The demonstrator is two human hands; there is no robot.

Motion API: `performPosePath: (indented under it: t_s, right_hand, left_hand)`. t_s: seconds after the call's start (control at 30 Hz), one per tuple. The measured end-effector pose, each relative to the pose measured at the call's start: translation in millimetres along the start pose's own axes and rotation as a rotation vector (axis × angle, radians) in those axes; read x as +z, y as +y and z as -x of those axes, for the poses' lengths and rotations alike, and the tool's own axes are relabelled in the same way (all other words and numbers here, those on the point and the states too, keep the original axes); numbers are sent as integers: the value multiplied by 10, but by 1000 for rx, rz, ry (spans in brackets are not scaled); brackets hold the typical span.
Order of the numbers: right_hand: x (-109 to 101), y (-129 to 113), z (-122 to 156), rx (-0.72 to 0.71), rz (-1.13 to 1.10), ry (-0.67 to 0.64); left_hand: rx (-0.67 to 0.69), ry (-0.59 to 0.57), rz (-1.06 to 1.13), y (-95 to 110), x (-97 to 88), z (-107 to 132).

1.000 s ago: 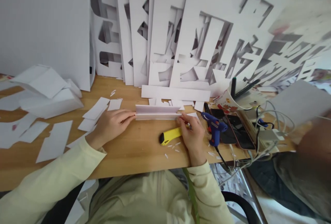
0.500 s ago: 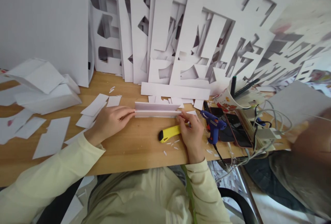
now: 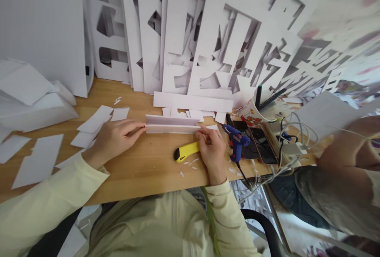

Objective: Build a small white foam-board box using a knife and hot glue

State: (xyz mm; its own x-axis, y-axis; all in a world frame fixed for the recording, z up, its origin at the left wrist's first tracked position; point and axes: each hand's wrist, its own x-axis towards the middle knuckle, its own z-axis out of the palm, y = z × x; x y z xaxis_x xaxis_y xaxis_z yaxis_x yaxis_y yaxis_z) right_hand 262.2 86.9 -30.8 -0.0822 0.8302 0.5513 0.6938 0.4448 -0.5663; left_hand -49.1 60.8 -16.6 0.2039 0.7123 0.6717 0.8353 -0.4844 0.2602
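On the bench [image 3: 142,170], a long folded white strip [image 3: 172,124] lies crosswise between the two hands: the left hand [image 3: 114,140] presses its fingertips, held together, against the strip's left end, and the right hand [image 3: 212,150] pinches the right end between thumb and fingers. A yellow knife [image 3: 186,152] lies just in front of the strip, touching the right hand, with a blue glue gun [image 3: 236,142] just to its right beside phones [image 3: 257,146] and cables [image 3: 289,146]. Cut white boards [image 3: 208,39] lean behind, loose offcuts [image 3: 95,124] lie left, and another person's arm [image 3: 347,158] is at far right.
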Motion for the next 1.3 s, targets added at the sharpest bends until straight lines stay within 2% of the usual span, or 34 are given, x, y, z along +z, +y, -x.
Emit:
performPosePath:
  t_s: [0.17, 0.57, 1.3]
  right_hand:
    - [5, -2, 12, 2, 6, 1]
    - [0, -10, 15, 26, 12, 5]
    - [15, 2, 18, 6, -13, 30]
  left_hand:
    - [34, 34, -19, -9, 8, -5]
    - [-40, 8, 10, -3, 17, 9]
    - [-24, -1, -18, 0, 11, 10]
